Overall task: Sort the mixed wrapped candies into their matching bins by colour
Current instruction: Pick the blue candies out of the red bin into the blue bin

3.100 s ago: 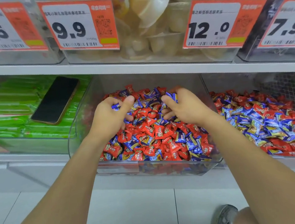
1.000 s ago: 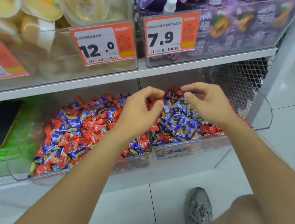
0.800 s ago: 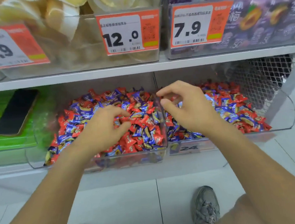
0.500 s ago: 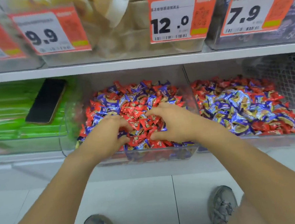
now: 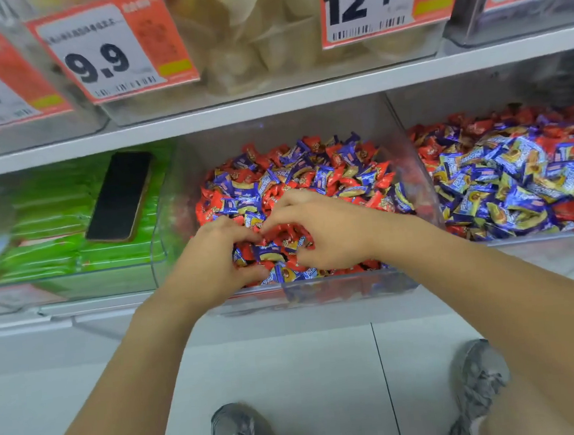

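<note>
Red and blue candies [image 5: 296, 178], green packets [image 5: 55, 215], black phone [image 5: 119, 196].

Both hands have returned from over the right bin [image 5: 555, 241] into the middle bin [image 5: 353, 291], left hand [image 5: 213, 261] and right hand [image 5: 328, 231] now digging together among the candies [image 5: 296, 175].

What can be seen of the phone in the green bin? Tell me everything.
The phone is a slim black slab with a dark, unlit face and a thin tan edge along its right side. It lies flat, face up, tilted slightly clockwise, on green wrapped packs in the left clear bin. Nothing else touches it; both hands are elsewhere.
</note>
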Demonstrator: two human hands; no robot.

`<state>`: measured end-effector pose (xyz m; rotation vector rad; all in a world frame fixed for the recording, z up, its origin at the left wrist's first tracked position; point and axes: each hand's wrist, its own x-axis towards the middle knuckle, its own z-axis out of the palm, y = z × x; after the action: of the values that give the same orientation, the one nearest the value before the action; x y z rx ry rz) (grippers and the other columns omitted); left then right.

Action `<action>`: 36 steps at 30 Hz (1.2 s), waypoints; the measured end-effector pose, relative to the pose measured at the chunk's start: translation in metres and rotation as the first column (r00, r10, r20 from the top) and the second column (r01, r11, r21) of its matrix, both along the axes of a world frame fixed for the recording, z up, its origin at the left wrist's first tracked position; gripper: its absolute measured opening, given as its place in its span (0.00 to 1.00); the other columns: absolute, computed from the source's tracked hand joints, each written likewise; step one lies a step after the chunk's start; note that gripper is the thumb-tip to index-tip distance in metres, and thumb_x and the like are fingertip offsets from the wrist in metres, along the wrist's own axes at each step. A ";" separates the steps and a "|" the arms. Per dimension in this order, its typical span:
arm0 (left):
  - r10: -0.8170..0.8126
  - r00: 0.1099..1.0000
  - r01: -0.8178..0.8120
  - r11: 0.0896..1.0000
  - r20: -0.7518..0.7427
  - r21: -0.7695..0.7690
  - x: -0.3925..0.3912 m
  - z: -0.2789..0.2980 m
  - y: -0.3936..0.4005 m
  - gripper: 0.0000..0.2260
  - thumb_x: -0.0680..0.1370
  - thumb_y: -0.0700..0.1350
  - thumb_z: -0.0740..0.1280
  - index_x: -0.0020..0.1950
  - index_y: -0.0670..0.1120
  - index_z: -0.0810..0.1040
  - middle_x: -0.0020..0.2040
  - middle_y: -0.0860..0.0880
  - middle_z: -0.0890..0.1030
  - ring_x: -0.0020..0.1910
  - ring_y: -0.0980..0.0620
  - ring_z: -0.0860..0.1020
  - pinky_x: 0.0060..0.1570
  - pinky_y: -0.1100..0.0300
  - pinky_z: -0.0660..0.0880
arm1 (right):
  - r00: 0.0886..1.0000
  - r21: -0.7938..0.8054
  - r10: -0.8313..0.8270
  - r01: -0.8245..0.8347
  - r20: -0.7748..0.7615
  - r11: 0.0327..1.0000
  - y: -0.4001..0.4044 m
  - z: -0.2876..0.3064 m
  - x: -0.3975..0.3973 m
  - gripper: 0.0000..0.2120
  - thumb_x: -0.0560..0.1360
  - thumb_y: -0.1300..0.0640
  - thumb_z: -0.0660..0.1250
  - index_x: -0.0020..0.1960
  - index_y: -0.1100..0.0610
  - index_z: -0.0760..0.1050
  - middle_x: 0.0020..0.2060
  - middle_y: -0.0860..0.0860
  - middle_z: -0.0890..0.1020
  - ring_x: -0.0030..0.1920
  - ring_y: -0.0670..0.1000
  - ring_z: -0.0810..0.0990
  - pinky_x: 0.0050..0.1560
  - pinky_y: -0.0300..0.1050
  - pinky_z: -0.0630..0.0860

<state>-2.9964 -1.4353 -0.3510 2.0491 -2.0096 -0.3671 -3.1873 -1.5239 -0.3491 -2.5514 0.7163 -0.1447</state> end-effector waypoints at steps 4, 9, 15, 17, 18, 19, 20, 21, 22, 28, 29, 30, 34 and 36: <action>0.005 0.999 -0.007 0.998 -0.039 -0.062 -0.003 -0.007 -0.004 0.13 0.68 0.47 0.78 0.52 0.53 0.84 0.44 0.54 0.75 0.40 0.59 0.72 0.48 0.55 0.74 | 0.988 -0.079 -0.015 0.003 -0.151 0.997 -0.004 -0.008 0.005 0.23 0.73 0.50 0.70 0.67 0.45 0.73 0.56 0.50 0.73 0.58 0.53 0.69 0.58 0.55 0.72; 0.014 0.998 -0.021 0.991 -0.057 -0.133 0.005 -0.008 -0.005 0.06 0.72 0.48 0.74 0.37 0.54 0.81 0.42 0.53 0.77 0.43 0.52 0.75 0.47 0.51 0.75 | 0.967 -0.050 -0.074 0.063 -0.243 0.997 -0.018 -0.006 -0.007 0.22 0.72 0.38 0.71 0.61 0.49 0.77 0.53 0.49 0.76 0.56 0.52 0.71 0.58 0.54 0.74; 0.100 0.987 -0.128 0.963 -0.130 -0.235 0.001 0.000 -0.003 0.11 0.74 0.45 0.71 0.33 0.48 0.76 0.42 0.50 0.76 0.46 0.51 0.74 0.46 0.57 0.70 | 0.980 0.051 -0.134 0.143 -0.149 0.988 -0.023 -0.002 -0.011 0.07 0.73 0.51 0.75 0.48 0.51 0.80 0.40 0.45 0.82 0.43 0.46 0.80 0.47 0.46 0.76; 0.091 0.984 -0.130 0.955 -0.153 -0.267 -0.003 0.002 -0.005 0.10 0.73 0.48 0.72 0.35 0.49 0.76 0.41 0.53 0.77 0.44 0.54 0.74 0.45 0.61 0.70 | 0.982 0.055 -0.135 0.143 -0.135 0.988 -0.024 -0.001 -0.013 0.04 0.73 0.54 0.75 0.45 0.51 0.80 0.40 0.45 0.83 0.43 0.45 0.80 0.48 0.47 0.78; 0.067 0.987 -0.103 0.959 -0.143 -0.264 -0.005 0.001 -0.006 0.08 0.73 0.51 0.73 0.38 0.50 0.76 0.41 0.55 0.77 0.45 0.55 0.73 0.44 0.64 0.68 | 0.981 0.061 -0.122 0.132 -0.153 0.989 -0.023 0.000 -0.013 0.04 0.73 0.54 0.74 0.46 0.50 0.80 0.42 0.45 0.83 0.44 0.45 0.80 0.50 0.48 0.78; 0.034 0.992 -0.064 0.969 -0.124 -0.240 -0.007 0.000 -0.008 0.08 0.72 0.52 0.74 0.43 0.52 0.78 0.43 0.57 0.78 0.46 0.56 0.72 0.44 0.67 0.67 | 0.979 0.062 -0.109 0.121 -0.172 0.991 -0.022 0.000 -0.013 0.04 0.74 0.54 0.74 0.46 0.50 0.79 0.42 0.45 0.83 0.45 0.45 0.80 0.51 0.47 0.76; -0.003 0.995 -0.017 0.979 -0.096 -0.204 -0.009 -0.002 -0.010 0.11 0.72 0.53 0.74 0.50 0.52 0.79 0.47 0.58 0.79 0.48 0.57 0.72 0.46 0.67 0.67 | 0.979 0.052 -0.103 0.114 -0.173 0.992 -0.020 0.001 -0.013 0.04 0.74 0.53 0.73 0.46 0.49 0.79 0.42 0.44 0.82 0.45 0.44 0.79 0.53 0.47 0.74; -0.041 0.997 0.029 0.985 -0.066 -0.168 -0.011 -0.005 -0.013 0.16 0.71 0.52 0.75 0.57 0.52 0.79 0.49 0.57 0.80 0.50 0.56 0.72 0.50 0.64 0.69 | 0.983 0.028 -0.110 0.115 -0.146 0.993 -0.019 0.000 -0.012 0.04 0.75 0.53 0.72 0.47 0.49 0.78 0.40 0.42 0.82 0.44 0.44 0.79 0.54 0.47 0.71; -0.066 0.997 0.061 0.987 -0.031 -0.149 -0.013 -0.008 -0.016 0.18 0.71 0.51 0.75 0.60 0.51 0.80 0.50 0.55 0.81 0.51 0.54 0.73 0.53 0.60 0.71 | 0.988 -0.008 -0.123 0.123 -0.092 0.992 -0.018 0.000 -0.011 0.03 0.76 0.53 0.70 0.49 0.49 0.77 0.39 0.42 0.81 0.44 0.44 0.78 0.56 0.48 0.69; -0.113 0.988 0.120 0.991 0.101 -0.063 -0.018 -0.008 -0.027 0.15 0.76 0.43 0.70 0.63 0.50 0.81 0.45 0.51 0.74 0.52 0.48 0.74 0.49 0.58 0.69 | 0.995 0.170 -0.070 0.056 0.077 0.984 -0.011 0.022 -0.018 0.14 0.77 0.60 0.61 0.50 0.44 0.80 0.46 0.44 0.72 0.44 0.47 0.76 0.50 0.44 0.73; -0.111 0.991 0.115 0.992 0.080 -0.048 -0.017 -0.008 -0.026 0.16 0.77 0.40 0.69 0.64 0.50 0.80 0.46 0.50 0.72 0.52 0.47 0.74 0.48 0.59 0.68 | 0.999 0.238 -0.011 0.003 0.034 0.971 -0.008 0.022 -0.019 0.15 0.77 0.61 0.61 0.48 0.44 0.81 0.46 0.45 0.75 0.45 0.49 0.78 0.51 0.47 0.75; -0.102 0.994 0.103 0.993 0.038 -0.049 -0.017 -0.006 -0.024 0.17 0.77 0.38 0.67 0.65 0.49 0.78 0.48 0.49 0.73 0.52 0.47 0.74 0.49 0.59 0.68 | 0.999 0.291 0.038 -0.030 -0.023 0.956 -0.006 0.022 -0.018 0.15 0.77 0.62 0.61 0.47 0.46 0.82 0.47 0.46 0.79 0.47 0.50 0.79 0.52 0.50 0.76; 0.007 0.987 -0.014 0.999 -0.161 -0.045 -0.010 0.008 -0.013 0.14 0.81 0.36 0.62 0.62 0.50 0.78 0.53 0.48 0.71 0.48 0.53 0.73 0.45 0.68 0.63 | 0.965 0.263 0.139 -0.078 -0.223 0.962 -0.011 0.011 -0.016 0.11 0.76 0.56 0.69 0.55 0.44 0.80 0.43 0.35 0.77 0.46 0.35 0.76 0.49 0.37 0.74; 0.049 0.973 -0.043 0.999 -0.226 0.029 -0.007 0.015 -0.008 0.13 0.81 0.34 0.59 0.53 0.52 0.76 0.48 0.51 0.70 0.37 0.61 0.71 0.36 0.70 0.64 | 0.955 0.219 0.166 -0.112 -0.246 0.969 -0.013 0.008 -0.012 0.12 0.73 0.54 0.74 0.56 0.45 0.81 0.42 0.36 0.75 0.45 0.37 0.75 0.47 0.37 0.72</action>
<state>-3.0037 -1.4431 -0.3360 1.9640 -1.8284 -0.5901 -3.1995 -1.5370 -0.3415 -2.4356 0.6070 0.3052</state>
